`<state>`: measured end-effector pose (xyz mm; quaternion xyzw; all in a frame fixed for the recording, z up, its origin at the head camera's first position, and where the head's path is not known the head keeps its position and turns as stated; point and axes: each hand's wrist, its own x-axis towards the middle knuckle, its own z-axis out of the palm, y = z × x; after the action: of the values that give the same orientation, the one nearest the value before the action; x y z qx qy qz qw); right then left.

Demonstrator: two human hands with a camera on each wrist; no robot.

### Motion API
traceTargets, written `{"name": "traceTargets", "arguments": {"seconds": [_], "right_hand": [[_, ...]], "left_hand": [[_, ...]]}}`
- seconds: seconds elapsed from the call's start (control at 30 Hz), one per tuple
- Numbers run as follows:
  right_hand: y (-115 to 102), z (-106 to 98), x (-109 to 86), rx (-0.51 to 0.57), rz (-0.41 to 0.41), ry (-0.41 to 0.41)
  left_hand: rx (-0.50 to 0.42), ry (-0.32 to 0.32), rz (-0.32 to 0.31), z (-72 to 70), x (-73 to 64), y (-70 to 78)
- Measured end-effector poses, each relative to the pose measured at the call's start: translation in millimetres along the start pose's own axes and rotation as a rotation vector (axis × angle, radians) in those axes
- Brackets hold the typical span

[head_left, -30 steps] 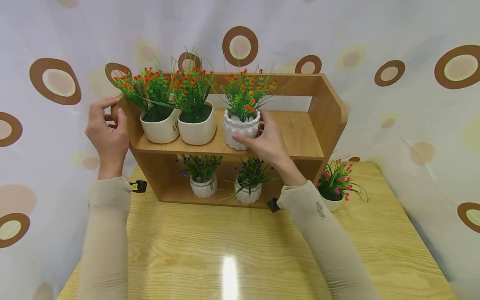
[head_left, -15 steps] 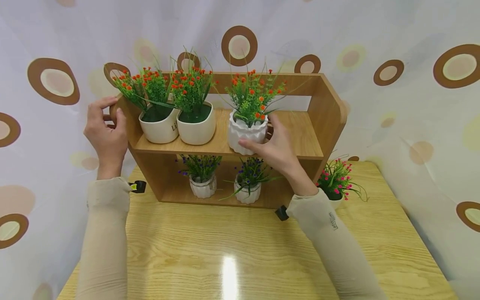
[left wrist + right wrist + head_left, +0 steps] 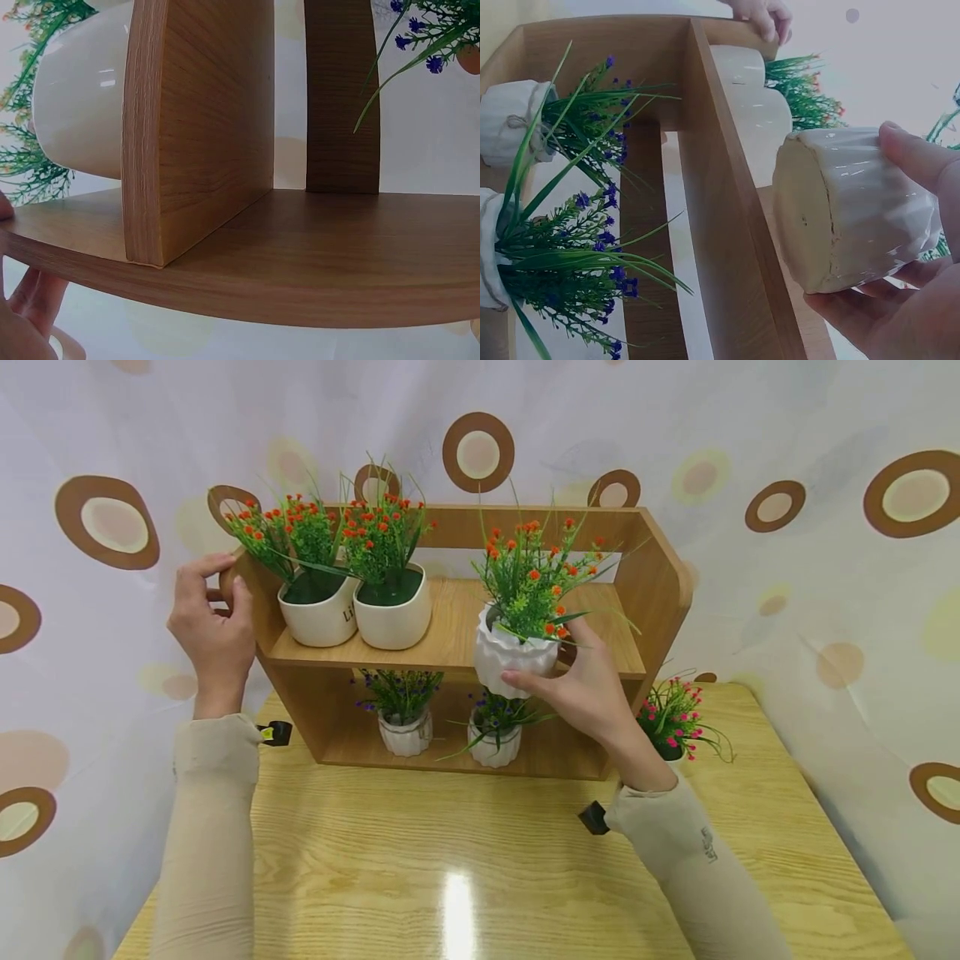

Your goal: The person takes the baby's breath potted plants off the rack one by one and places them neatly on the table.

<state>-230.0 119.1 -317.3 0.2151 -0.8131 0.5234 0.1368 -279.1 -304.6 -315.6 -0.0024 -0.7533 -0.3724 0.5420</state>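
Gripping a ruffled white pot (image 3: 513, 660) with the right hand (image 3: 592, 689), with thumb across the front and fingers curled round the other side, just right of centre in the head view. Held off the wooden shelf (image 3: 453, 618), in front of the upper board, with underside showing in the right wrist view. Filled with a leafy plant with orange flowers (image 3: 528, 597).

Clasping the edge of the shelf's left end with the left hand (image 3: 213, 622), with thumb and fingers bent round it, at the left of the head view.

Side by side on the upper board, left of centre, two smooth white pots (image 3: 393, 620) with similar flowers. On the lower board, near the middle, two purple-flowered plants (image 3: 405, 693). On the table (image 3: 375, 843), behind the right forearm, a pink-flowered plant (image 3: 671, 714).
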Motion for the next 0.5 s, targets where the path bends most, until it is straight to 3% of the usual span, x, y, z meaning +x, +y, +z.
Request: {"name": "traceTargets", "arguments": {"seconds": [0.5], "right_hand": [[2.2,-19.9,-36.9,-0.094,0.036,-0.002]], "left_hand": [[0.006,-0.009,0.008,-0.8,0.1,0.0]]}}
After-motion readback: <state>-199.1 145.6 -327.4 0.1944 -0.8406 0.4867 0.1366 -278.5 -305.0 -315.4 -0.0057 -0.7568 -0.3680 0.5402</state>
